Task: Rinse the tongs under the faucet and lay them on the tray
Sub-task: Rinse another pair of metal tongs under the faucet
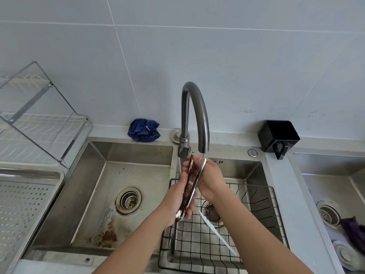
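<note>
Spanning the counter: steel sink (94, 194), perforated tray (25, 204) at left. Faucet (194, 107) runs over the right basin. Left hand (176, 198) grips the near end and right hand (212, 180) wraps the far end of the tongs (194, 182), which are under the spout.

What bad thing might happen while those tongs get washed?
The wet tongs might slip from the left hand and right hand and drop into the wire basket below.
Water from the faucet hits the tongs and may splash outwards.
The tray lies far left, past the other basin, so they may drip on the way.
</note>
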Motion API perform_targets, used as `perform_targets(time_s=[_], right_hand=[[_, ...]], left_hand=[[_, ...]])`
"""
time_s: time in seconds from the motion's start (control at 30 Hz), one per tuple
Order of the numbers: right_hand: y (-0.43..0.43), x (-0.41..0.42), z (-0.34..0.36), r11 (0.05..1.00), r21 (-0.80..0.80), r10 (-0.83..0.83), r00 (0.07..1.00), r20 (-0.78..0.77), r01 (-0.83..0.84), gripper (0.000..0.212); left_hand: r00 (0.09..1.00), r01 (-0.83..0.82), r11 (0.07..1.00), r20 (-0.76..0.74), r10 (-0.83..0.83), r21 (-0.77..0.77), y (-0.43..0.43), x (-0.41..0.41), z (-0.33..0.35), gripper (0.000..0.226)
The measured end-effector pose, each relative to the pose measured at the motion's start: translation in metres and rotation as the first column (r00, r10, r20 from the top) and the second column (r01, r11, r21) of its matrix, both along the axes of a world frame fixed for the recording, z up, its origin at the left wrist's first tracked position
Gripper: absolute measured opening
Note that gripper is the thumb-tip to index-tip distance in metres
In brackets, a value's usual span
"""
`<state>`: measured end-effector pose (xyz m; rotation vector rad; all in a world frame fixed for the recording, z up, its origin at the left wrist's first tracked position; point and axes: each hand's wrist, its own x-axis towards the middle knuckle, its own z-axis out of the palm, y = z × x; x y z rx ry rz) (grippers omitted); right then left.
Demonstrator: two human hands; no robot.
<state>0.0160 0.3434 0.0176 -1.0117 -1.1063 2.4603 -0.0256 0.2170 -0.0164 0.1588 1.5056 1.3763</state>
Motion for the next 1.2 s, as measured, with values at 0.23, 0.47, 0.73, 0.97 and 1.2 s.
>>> perform_targets(time_s=[0.23,0.47,0.73,0.97,1.2], right_hand=[[-0.008,-0.016,0.007,0.986,0.159,-0.048,0.998,0.027,0.043,0.017],[0.002,0.022,0.002,0.665,0.672,0.186,0.943,0.276,-0.328,0.036],[-0.023,0.062,-0.019,0.616,0.598,0.342,0.858,0.384,-0.513,0.111],[0.002,0.058,-0.045,0.581,0.653,0.021,0.812,0.584,-0.485,0.044],[0.010,0.073,-0.088,0.316,0.527,-0.039,0.545,0.838,-0.789,0.071]], left_hand=[[0.960,-0.216,0.975,-0.195,0.203,-0.047,0.033,0.007,0.000,0.079],[0.984,0.077,0.990,0.153,-0.094,0.115,-0.007,0.023,-0.021,0.073],[0.988,-0.033,0.997,0.147,0.043,-0.069,-0.009,0.044,-0.022,0.061],[0.792,0.082,0.968,-0.574,-0.208,-0.238,-0.018,0.040,-0.033,0.036],[0.170,-0.052,0.880,-0.872,-0.458,-0.473,-0.032,0.018,-0.063,0.047]])
